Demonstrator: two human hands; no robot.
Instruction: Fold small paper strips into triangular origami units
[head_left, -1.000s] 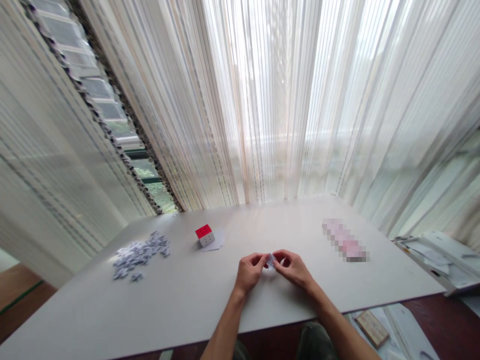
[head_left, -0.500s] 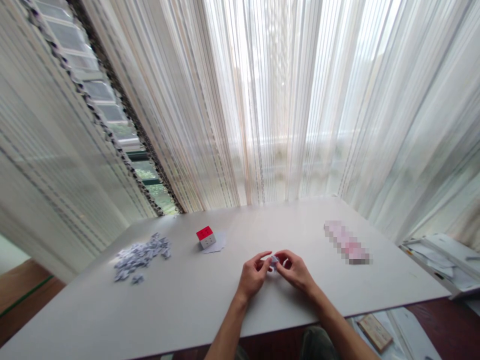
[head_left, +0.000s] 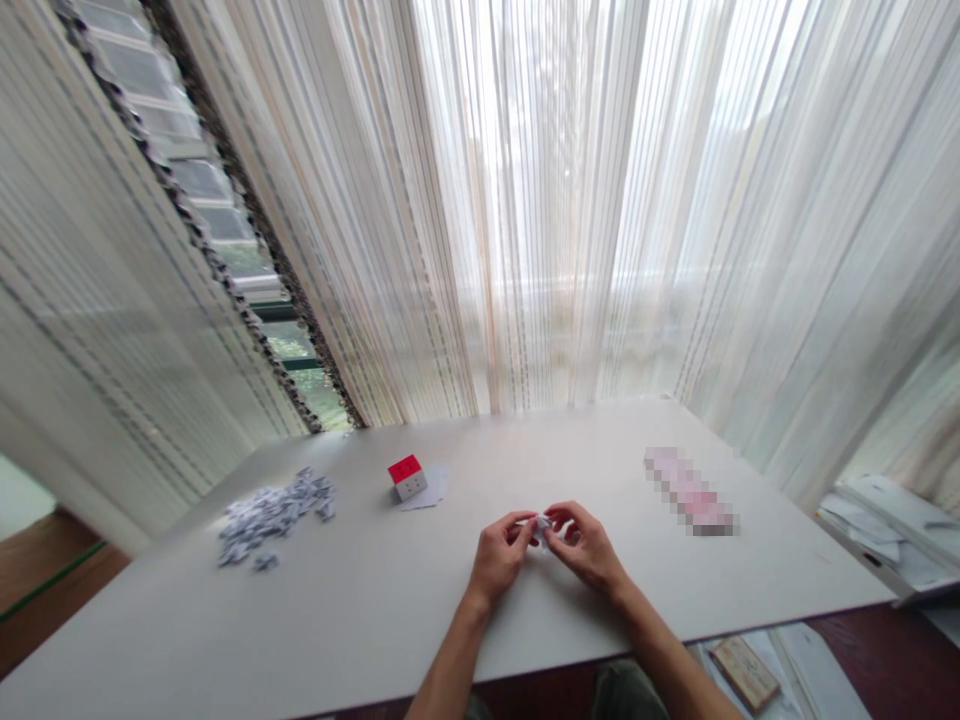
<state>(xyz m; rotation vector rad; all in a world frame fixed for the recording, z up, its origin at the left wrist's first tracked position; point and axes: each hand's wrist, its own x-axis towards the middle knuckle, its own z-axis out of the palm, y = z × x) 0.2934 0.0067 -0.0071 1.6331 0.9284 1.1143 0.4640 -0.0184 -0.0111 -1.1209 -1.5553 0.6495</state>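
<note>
White paper (head_left: 541, 531), a small piece, is at about twelve o'clock from the camera, over the tabletop (head_left: 360, 620), with the left hand (head_left: 501, 556) and the right hand (head_left: 586, 548) each pinching it between thumb and fingers. The step in hand looks like bending or shaping it by fingertip; the next move seems to call for a light, even pinch from both sides. From the paper, a red-topped cube (head_left: 407, 478) stands at ten o'clock and a pile of paper pieces (head_left: 276, 516) lies at nine.

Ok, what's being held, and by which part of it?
A small paper, held at opposite sides by the left hand and right hand; exact grip spots are hidden.
</note>
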